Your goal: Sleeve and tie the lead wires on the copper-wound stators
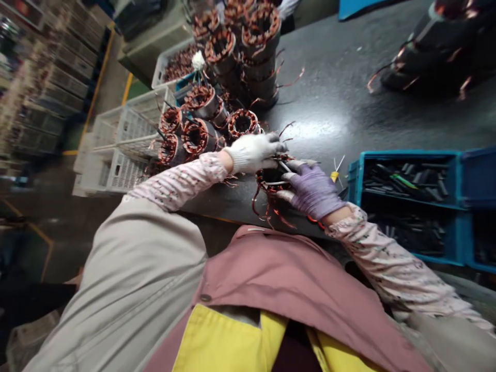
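Note:
A motor stator (271, 183) with copper windings and loose red-brown wire ends lies at the near edge of the dark table (333, 108). My left hand (253, 152), in a white glove, rests closed over its top. My right hand (312, 188), in a purple glove, holds its right side, and a thin metal tool (284, 166) shows between the two hands. Which hand grips the tool I cannot tell.
Stacked and lying stators (236, 46) crowd the table's far left. White plastic crates (124, 139) stand beyond the left edge. A blue bin (403, 181) with dark strips sits to the right. More dark parts (437, 46) lie at the far right.

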Motion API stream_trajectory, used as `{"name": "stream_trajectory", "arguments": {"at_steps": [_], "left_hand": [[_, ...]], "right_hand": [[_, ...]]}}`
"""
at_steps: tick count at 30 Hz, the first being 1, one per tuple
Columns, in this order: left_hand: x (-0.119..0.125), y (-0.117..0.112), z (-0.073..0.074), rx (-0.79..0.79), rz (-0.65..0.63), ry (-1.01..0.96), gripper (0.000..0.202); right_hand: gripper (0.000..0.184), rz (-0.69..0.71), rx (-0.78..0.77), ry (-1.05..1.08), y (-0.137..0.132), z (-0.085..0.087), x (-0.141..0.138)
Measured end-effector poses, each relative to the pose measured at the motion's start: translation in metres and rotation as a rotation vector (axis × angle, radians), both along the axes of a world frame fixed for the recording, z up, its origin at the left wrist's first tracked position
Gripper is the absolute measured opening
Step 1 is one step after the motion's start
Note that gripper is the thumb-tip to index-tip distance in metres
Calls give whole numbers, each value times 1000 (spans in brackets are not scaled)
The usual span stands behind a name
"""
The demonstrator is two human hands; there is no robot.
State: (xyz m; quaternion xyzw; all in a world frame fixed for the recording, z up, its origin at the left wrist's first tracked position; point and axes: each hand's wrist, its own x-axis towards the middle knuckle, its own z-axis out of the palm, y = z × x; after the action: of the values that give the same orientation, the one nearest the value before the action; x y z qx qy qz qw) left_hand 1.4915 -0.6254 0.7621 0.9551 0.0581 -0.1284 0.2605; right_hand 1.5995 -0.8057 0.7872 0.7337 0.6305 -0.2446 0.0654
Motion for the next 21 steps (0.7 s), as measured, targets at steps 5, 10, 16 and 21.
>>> {"name": "stream_trajectory", "arguments": {"at_steps": [5, 10, 16, 21], "left_hand": [[1, -10, 1, 113, -52, -61, 47], [31, -33, 10, 175, -265, 124, 44], [31, -33, 22, -238, -36, 294, 19], [11, -22, 8, -901, 390, -35, 35]], "right_hand": [[46, -5, 26, 6, -2, 0, -3], [48, -26, 13, 30, -1, 2, -1], [49, -76, 93, 88, -7, -13, 1], [42, -51, 67, 43, -8, 0, 10]]}}
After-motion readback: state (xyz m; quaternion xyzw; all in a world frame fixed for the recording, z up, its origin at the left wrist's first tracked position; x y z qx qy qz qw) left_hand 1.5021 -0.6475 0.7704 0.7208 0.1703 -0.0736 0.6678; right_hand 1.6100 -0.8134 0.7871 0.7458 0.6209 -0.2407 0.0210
